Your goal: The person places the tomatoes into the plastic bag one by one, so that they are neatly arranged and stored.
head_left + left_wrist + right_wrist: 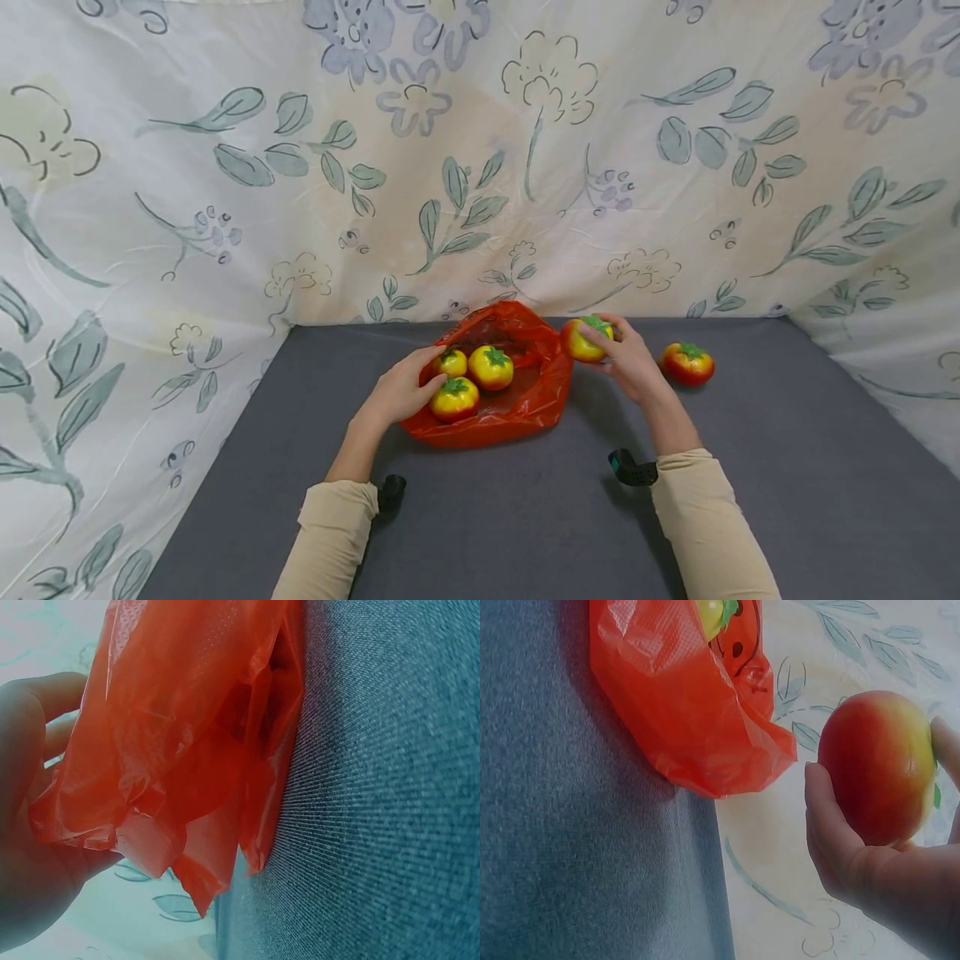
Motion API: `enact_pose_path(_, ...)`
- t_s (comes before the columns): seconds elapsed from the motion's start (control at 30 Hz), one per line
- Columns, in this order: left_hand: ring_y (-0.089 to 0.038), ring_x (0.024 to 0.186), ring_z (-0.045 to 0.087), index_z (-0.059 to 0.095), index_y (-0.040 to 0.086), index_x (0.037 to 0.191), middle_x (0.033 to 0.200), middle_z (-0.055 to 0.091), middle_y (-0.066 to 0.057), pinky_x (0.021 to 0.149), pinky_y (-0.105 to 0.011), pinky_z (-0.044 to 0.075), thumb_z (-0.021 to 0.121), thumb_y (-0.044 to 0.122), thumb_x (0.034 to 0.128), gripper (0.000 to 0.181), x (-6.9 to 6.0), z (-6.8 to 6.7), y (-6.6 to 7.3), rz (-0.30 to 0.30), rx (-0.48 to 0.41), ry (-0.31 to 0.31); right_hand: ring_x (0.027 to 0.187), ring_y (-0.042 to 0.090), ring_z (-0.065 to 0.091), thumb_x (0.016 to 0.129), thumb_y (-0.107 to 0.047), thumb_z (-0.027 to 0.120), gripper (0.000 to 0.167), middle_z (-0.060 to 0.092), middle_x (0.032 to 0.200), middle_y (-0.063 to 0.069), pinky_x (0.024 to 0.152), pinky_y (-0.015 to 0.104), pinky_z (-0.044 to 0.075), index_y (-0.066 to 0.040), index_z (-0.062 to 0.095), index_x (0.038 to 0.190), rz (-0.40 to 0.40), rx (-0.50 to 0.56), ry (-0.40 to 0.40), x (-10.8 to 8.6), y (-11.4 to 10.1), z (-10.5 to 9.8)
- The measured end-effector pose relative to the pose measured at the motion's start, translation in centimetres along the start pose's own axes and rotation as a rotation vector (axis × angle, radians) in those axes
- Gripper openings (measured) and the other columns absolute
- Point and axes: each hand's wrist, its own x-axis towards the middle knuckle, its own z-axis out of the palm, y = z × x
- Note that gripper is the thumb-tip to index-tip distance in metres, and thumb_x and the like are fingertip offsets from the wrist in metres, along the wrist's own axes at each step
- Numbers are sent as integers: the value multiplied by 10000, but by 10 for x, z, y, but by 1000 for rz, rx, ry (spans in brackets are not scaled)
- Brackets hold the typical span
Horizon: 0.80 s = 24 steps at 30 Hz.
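A red plastic bag (517, 421) lies on the table with its mouth up. Inside it are three yellow-and-red tomatoes with green tops: one at the back left (452, 363), one at the right (491, 369) and one in front (454, 402). My left hand (405, 387) reaches over the bag's left rim, thumb and fingers apart beside the tomatoes. In the left wrist view the bag hides its fingertips. Just beyond the bag's right rim, my right hand (628, 358) holds another tomato (877, 765) between thumb and fingers, raised off the table.
One more tomato (687, 364) sits on the dark grey table (510, 525), right of my right hand. Floral cloth (480, 208) hangs behind the table and at its sides. Dark wrist devices (632, 468) are worn near both sleeve cuffs.
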Motion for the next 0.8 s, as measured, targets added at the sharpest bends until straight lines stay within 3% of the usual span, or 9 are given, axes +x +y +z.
enact_pose_path(0.3, -307, 1281, 431, 461, 106, 1415, 1413, 464, -113, 1022, -554, 337, 611, 278, 933, 533, 0, 1, 0, 0, 3, 4, 1176, 323, 410, 909, -383, 636, 771, 256, 1434, 186, 988, 530, 390, -65, 207, 1466, -19, -9, -16, 2, 1, 13)
enact_pose_path(0.8, -314, 1279, 431, 463, 110, 1417, 1410, 463, -111, 1009, -575, 340, 606, 272, 937, 526, 0, 1, 1, -4, -7, 4, 1000, 239, 532, 917, -366, 633, 738, 404, 1310, 187, 901, 453, 484, -76, 241, 1471, -19, -112, -78, 3, 0, 37)
